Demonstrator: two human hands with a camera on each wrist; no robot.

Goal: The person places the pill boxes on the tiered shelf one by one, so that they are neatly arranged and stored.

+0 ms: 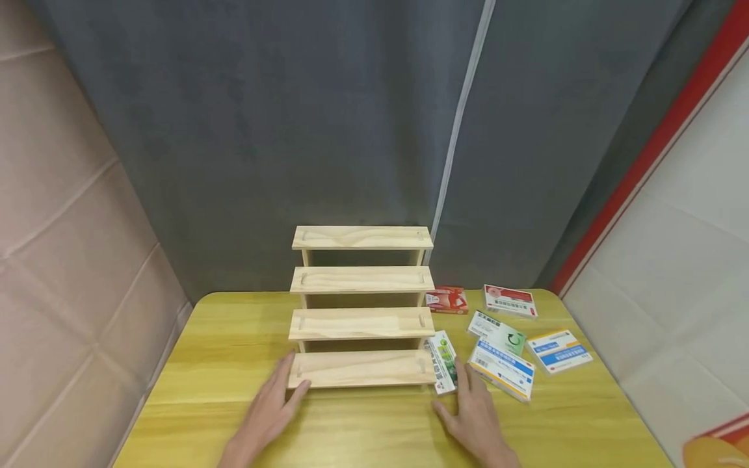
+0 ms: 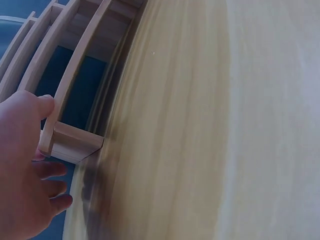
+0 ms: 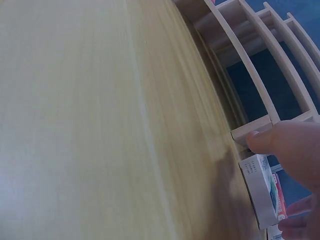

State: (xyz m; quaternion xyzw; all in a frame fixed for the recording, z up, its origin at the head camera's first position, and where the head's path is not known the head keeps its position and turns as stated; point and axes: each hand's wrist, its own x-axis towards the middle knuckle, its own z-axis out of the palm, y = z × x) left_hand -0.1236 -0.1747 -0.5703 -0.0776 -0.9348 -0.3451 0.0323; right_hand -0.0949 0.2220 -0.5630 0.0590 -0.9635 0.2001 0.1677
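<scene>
A pale wooden stepped rack (image 1: pixel 361 368) with several tiers stands near the table's back edge. My left hand (image 1: pixel 268 411) is at its lowest board's left end; in the left wrist view the thumb (image 2: pixel 46 106) lies over the board and the index finger shows beyond its end, holding that corner. My right hand (image 1: pixel 473 416) is spread by the rack's right end, thumb pointing toward the rack, fingers beside a white and green medicine box (image 1: pixel 443 361). In the right wrist view that box (image 3: pixel 259 192) sits against the rack's foot.
Right of the rack lie a red box (image 1: pixel 447 299), a red and white box (image 1: pixel 510 301), a green and white box (image 1: pixel 497 333), and two blue and white boxes (image 1: pixel 502 368). A grey curtain (image 1: pixel 281 143) hangs behind the yellow wood-grain table (image 1: pixel 234 344).
</scene>
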